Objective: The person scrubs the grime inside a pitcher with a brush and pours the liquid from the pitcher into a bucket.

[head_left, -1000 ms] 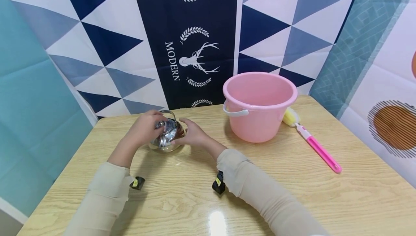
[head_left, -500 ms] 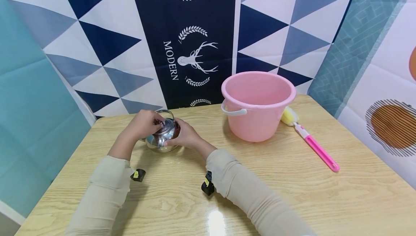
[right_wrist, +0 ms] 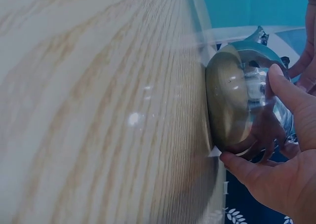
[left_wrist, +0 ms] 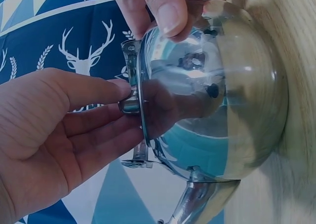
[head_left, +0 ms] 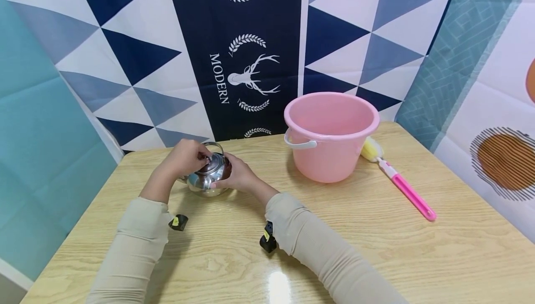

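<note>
A shiny steel kettle [head_left: 207, 181] stands upright on the wooden table, its arched handle above the lid. My left hand [head_left: 184, 159] reaches over its left side; in the left wrist view the thumb and fingers of that hand [left_wrist: 64, 120] pinch the small lid knob [left_wrist: 129, 101]. The lid sits on the kettle body [left_wrist: 247, 86], and the spout [left_wrist: 195, 202] points to the left side. My right hand [head_left: 239, 174] grips the kettle's right side, thumb in front; the right wrist view shows this hand [right_wrist: 276, 169] curved round the body [right_wrist: 229, 93].
A pink bucket [head_left: 330, 160] with a white handle stands at the back right. Beside it lies a brush with a pink handle [head_left: 411, 197] and a yellow and white head. Patterned cloth hangs behind the table [head_left: 225, 257].
My right hand has moved left and closed round the kettle's side. My left fingers have come together on the lid knob. The kettle has shifted slightly left.
</note>
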`<action>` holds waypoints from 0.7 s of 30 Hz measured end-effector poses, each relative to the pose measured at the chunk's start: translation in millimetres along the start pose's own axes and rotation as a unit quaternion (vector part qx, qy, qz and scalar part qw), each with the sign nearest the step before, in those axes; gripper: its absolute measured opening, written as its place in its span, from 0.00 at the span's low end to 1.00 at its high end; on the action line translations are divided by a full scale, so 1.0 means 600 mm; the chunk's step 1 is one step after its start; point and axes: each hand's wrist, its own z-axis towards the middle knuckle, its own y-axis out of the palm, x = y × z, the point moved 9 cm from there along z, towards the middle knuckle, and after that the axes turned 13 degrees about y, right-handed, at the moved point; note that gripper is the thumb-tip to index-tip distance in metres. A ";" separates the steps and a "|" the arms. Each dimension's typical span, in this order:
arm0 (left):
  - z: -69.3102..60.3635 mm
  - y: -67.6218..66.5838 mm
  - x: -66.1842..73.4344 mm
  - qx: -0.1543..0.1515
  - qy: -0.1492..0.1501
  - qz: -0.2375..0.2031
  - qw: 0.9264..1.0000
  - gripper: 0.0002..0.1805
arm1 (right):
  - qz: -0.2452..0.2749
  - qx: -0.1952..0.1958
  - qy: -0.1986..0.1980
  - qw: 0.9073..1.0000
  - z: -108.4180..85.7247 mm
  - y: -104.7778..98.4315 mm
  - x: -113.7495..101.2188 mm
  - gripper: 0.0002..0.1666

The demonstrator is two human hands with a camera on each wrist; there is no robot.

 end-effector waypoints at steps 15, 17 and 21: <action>-0.005 -0.023 -0.001 0.006 -0.016 0.000 1.000 0.08 | 0.008 -0.011 0.001 1.000 -0.001 0.003 -0.002 0.56; -0.006 -0.026 -0.002 0.008 -0.018 0.000 1.000 0.08 | 0.005 -0.011 0.001 1.000 -0.002 0.003 -0.002 0.56; -0.011 -0.033 -0.001 0.007 -0.026 -0.005 1.000 0.08 | 0.004 -0.011 -0.003 1.000 -0.002 0.002 -0.004 0.56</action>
